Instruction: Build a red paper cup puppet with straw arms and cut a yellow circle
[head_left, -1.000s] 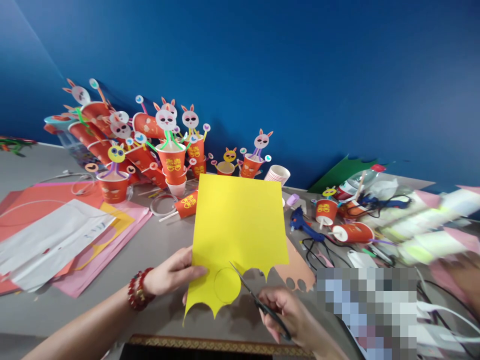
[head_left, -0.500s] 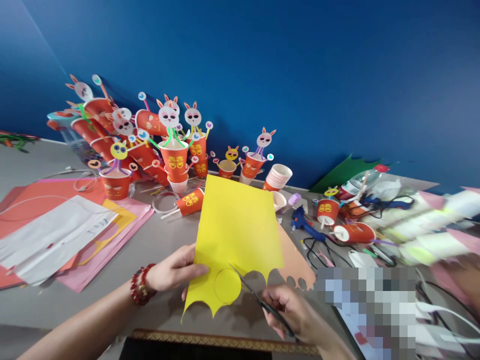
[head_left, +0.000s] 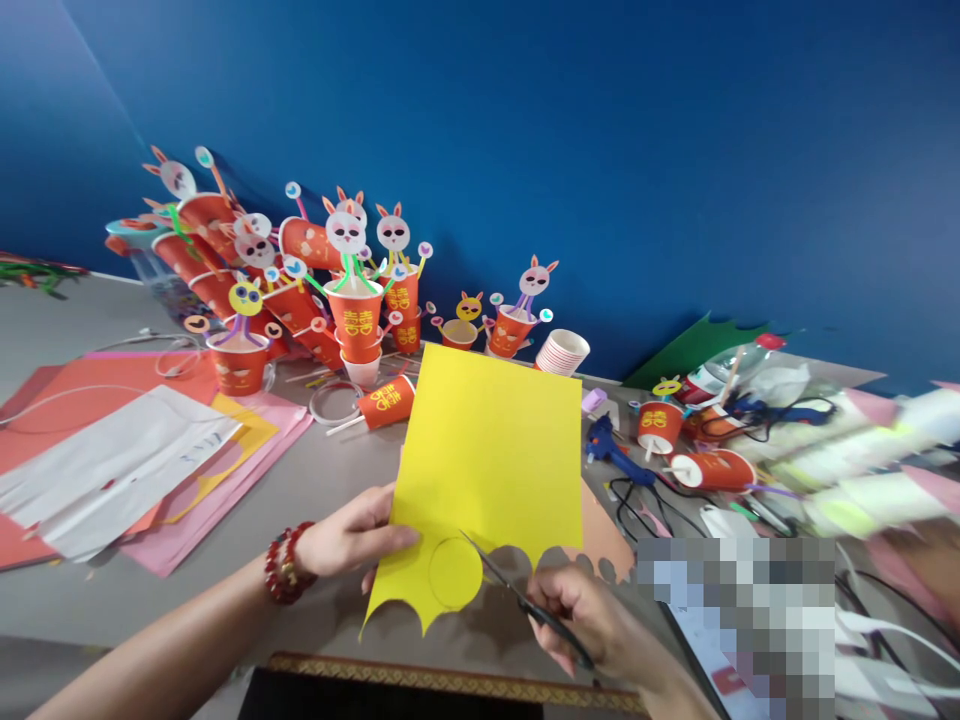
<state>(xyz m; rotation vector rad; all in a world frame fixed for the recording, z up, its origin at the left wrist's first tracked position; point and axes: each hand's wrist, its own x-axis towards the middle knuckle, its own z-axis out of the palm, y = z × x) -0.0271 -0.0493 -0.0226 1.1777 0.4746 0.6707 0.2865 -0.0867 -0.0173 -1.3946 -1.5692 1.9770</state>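
My left hand (head_left: 360, 538) pinches the left edge of a yellow sheet of paper (head_left: 487, 450), thumb on top and fingers underneath. A circle (head_left: 456, 575) is drawn near the sheet's lower edge, partly cut round along its right side. Scalloped cut-outs run along that lower edge. In my right hand (head_left: 566, 615) are black-handled scissors (head_left: 517, 600), fingers closed round the handles. Their blades lie against the paper at the upper right of the drawn circle. Part of a peach sheet (head_left: 607, 530) with scalloped edges shows behind the yellow one.
Red paper cups with rabbit figures (head_left: 352, 310) crowd the back left. Coloured and white sheets (head_left: 127, 470) lie at left. A blue glue gun (head_left: 615, 450), tipped cups (head_left: 712, 468) and cables are at right. A stack of cups (head_left: 562, 352) stands by the blue wall.
The upper right part of the yellow sheet has swung a little to the right and flattened. The scissors and both hands stay nearly in place. The view has shifted slightly.
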